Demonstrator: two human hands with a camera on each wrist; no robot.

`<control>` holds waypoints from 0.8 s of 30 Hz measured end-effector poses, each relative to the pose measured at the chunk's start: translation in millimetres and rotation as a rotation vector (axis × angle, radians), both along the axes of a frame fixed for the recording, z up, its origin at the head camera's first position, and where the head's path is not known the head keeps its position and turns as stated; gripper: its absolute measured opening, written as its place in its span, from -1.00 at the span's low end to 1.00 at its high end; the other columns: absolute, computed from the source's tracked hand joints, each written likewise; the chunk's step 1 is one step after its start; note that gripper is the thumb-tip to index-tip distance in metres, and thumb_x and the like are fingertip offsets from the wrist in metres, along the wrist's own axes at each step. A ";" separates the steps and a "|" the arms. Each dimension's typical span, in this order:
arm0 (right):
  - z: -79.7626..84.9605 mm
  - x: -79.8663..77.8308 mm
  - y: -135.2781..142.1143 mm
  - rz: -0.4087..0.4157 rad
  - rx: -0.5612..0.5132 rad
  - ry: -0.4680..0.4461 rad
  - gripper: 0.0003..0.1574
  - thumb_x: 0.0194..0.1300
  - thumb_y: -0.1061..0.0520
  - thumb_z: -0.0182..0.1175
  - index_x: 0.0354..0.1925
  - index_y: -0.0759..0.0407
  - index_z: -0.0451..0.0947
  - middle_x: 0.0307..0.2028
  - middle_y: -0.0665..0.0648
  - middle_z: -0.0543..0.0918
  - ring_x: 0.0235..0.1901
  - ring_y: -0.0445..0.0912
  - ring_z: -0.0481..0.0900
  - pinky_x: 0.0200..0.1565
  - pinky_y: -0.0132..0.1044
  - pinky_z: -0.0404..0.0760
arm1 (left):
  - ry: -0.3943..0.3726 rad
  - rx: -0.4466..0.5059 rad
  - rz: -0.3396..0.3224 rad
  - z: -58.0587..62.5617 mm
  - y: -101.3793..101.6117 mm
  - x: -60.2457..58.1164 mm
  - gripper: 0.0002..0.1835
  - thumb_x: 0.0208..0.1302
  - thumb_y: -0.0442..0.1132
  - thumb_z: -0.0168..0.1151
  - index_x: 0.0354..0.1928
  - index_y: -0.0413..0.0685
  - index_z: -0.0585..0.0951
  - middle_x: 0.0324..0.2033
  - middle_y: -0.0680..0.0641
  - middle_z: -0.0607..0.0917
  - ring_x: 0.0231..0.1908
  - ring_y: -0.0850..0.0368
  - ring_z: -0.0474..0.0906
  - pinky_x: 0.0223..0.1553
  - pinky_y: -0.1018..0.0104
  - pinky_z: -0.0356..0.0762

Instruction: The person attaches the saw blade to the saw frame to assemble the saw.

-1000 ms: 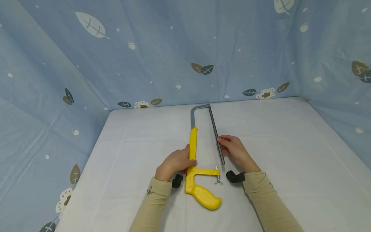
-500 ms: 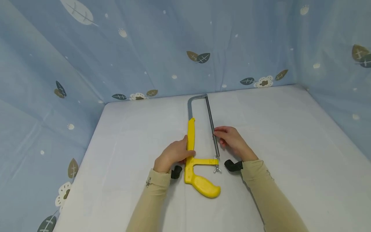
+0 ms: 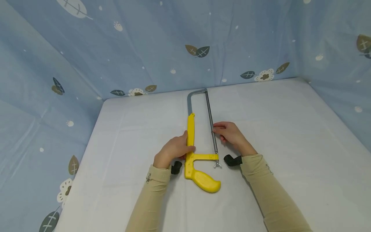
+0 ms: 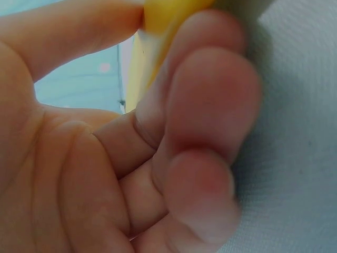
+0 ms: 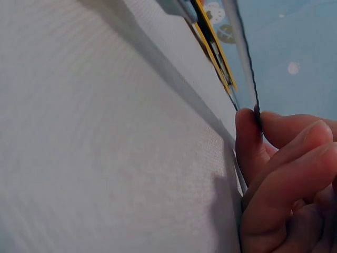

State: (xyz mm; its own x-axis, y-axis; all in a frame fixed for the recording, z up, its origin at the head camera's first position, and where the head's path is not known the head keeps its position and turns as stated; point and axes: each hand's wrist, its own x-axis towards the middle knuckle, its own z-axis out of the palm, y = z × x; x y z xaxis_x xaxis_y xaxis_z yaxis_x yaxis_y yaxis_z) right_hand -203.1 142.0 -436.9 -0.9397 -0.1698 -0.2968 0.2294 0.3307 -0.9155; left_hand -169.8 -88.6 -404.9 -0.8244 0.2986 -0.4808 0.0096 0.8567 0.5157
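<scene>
Shifted left since a second ago: near end of the blade (image 3: 210, 112), formerly apart from the yellow arm (image 3: 204, 157), now sits at that arm's tip, just above the wing nut (image 3: 218, 165); the right hand (image 3: 233, 133) moves over with it. Right hand is narrow, thumb and forefinger pinching the blade between its ends, remaining fingers curled. Left hand (image 3: 174, 148) holds the yellow part of the frame (image 3: 191, 125), thumb across it; the wrist view shows a gap between thumb and curled fingers. Frame lies on the white table (image 3: 130, 145), handle (image 3: 206, 181) toward the person, grey bow (image 3: 189, 102) at the far end, where the blade's other end meets it. Dark mark (image 3: 148, 178) on the left cuff (image 3: 159, 175) is too small to read. Leaf-and-flower cloth (image 3: 162, 48) hangs behind.
</scene>
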 end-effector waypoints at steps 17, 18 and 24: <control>-2.1 0.1 -2.3 0.006 0.062 0.043 -0.58 0.23 0.10 0.10 0.05 0.19 0.41 -0.33 0.19 0.52 -0.75 -0.17 0.34 -0.65 -0.35 0.40 | 0.007 0.004 -0.007 -0.8 -0.2 0.9 -0.10 0.15 0.05 0.11 0.38 -0.10 -0.14 -0.66 -0.05 0.52 -0.70 0.12 0.45 -0.56 0.33 0.39; -1.5 0.4 -2.4 0.010 0.066 0.050 -0.57 0.23 0.10 0.10 0.06 0.20 0.41 -0.35 0.19 0.52 -0.75 -0.17 0.34 -0.65 -0.34 0.40 | 0.009 0.001 -0.007 -0.7 0.1 0.6 -0.10 0.15 0.06 0.11 0.38 -0.10 -0.14 -0.65 -0.05 0.52 -0.70 0.12 0.45 -0.56 0.33 0.39; 0.6 1.0 -2.3 0.017 0.088 0.064 -0.58 0.23 0.10 0.10 0.05 0.22 0.42 -0.42 0.19 0.51 -0.76 -0.16 0.35 -0.64 -0.31 0.42 | 0.012 -0.012 -0.001 -0.9 0.8 -1.1 -0.10 0.15 0.07 0.11 0.38 -0.10 -0.13 -0.55 -0.07 0.50 -0.68 0.13 0.45 -0.55 0.33 0.38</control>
State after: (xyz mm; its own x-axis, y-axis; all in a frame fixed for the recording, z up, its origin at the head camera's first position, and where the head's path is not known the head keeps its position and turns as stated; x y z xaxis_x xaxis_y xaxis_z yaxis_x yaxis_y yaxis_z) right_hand -202.1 139.7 -436.3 -0.9543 -0.1621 -0.2510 0.1652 0.4137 -0.8953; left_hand -170.9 -87.7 -405.8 -0.8297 0.2940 -0.4746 0.0165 0.8627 0.5055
